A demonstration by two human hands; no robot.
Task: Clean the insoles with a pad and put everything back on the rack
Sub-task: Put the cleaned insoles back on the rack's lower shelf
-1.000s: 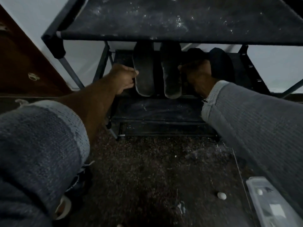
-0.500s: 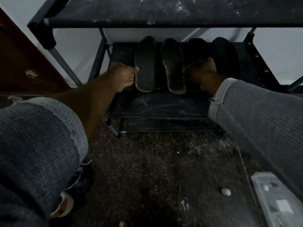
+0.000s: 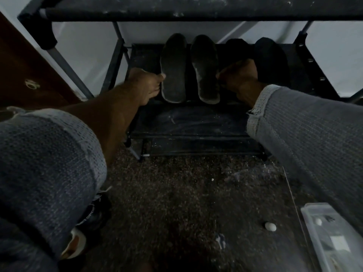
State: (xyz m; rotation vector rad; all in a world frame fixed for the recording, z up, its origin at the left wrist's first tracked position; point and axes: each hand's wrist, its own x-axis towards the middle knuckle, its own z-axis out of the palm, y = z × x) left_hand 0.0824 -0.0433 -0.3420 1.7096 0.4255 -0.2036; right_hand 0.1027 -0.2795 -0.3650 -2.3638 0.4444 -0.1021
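Two worn grey insoles lie side by side on the black rack's middle shelf (image 3: 306,61), the left insole (image 3: 173,67) and the right insole (image 3: 205,69). To their right lie two darker insoles, one (image 3: 235,47) partly under my hand and one (image 3: 272,59) at the far right. My left hand (image 3: 146,83) sits beside the left insole, its thumb tip touching that insole's edge. My right hand (image 3: 238,75) has its fingers curled down over the near part of the third, darker insole. No pad is in either hand.
The rack's dusty top shelf (image 3: 196,8) overhangs the hands, and a lower shelf (image 3: 196,122) juts out below them. On the speckled floor lie a small white pad (image 3: 270,226) and a clear plastic box (image 3: 330,238). A brown door (image 3: 29,75) stands at the left.
The view has drawn closer and tipped down, so the top shelf has slid toward the upper edge. Both hands stay at the same insoles.
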